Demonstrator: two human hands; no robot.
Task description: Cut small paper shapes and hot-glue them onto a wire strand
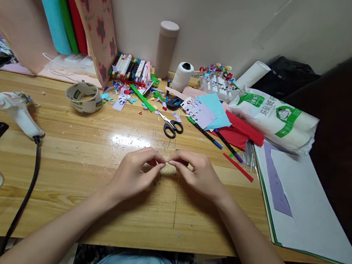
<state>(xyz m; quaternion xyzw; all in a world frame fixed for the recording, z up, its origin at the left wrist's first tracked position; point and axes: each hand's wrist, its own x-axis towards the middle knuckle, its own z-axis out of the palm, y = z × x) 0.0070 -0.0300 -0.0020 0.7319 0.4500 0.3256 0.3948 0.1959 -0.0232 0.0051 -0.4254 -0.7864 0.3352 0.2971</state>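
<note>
Over the middle of the wooden desk, my left hand (pixel 140 168) and my right hand (pixel 198 173) meet fingertip to fingertip. Thumb and forefinger of each are pinched closed. Whatever sits between the tips is too small to make out. A thin dark line (pixel 176 202) runs on the desk below my right hand; whether it is a thread or a mark, I cannot tell. Just beyond the hands lie black-handled scissors (pixel 172 128), blades partly apart. Tiny dark specks and scraps are scattered around my fingers.
To the left are a white glue gun (pixel 18 112) with a black cord and a tape roll (pixel 84 98). Markers (pixel 132 69), a tall bottle (pixel 165 49) and a thread spool (pixel 182 77) stand at the back. Right are coloured paper (pixel 213 109), bagged paper cups (pixel 276 117) and white sheets (pixel 310 199).
</note>
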